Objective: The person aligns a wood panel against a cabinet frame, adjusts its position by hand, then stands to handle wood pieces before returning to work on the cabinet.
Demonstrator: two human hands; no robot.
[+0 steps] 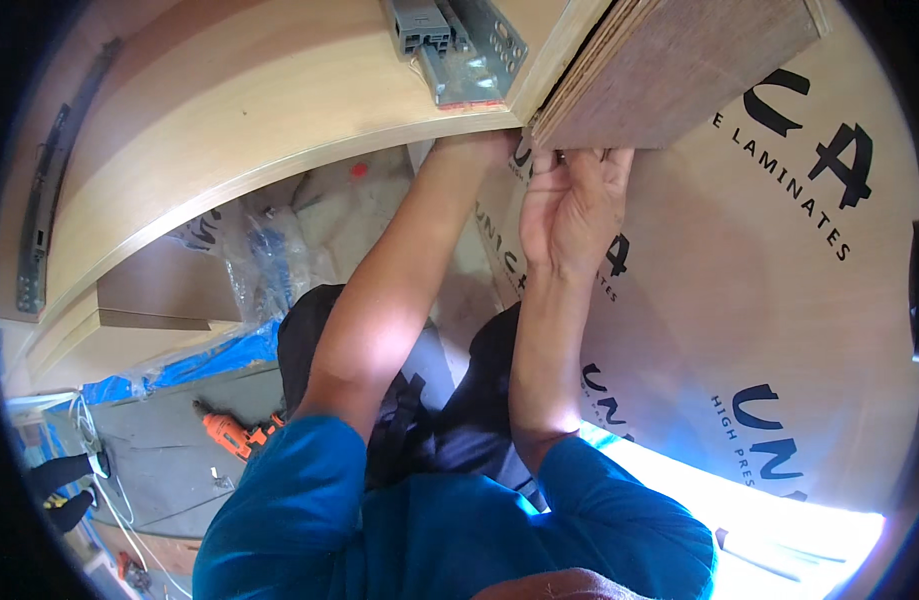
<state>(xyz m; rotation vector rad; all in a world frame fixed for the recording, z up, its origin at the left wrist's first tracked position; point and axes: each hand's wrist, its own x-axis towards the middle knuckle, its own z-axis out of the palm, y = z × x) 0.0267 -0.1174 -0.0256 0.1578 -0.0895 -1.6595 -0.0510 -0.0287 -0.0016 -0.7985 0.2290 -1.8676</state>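
Note:
My left arm (404,260) reaches up to the underside of a light wood cabinet panel (229,140). The wrist passes behind the panel's curved-looking front edge, so the left fingers are hidden. Close beside it, my right hand (569,215) is raised with the palm side showing. Its fingers curl up at the lower edge of a layered plywood board (679,75), and the fingertips are partly out of sight behind it. The plywood meets the corner of the cabinet panel. A grey metal drawer runner (474,55) is fixed on the panel just above my left wrist.
A large laminate-covered panel (679,310) with black lettering stands along the right. Another drawer runner (54,190) is at far left. On the grey floor covering lies an orange power drill (237,432), near blue plastic sheeting (169,370) and white cables (109,490). Another person's feet (74,485) show at left.

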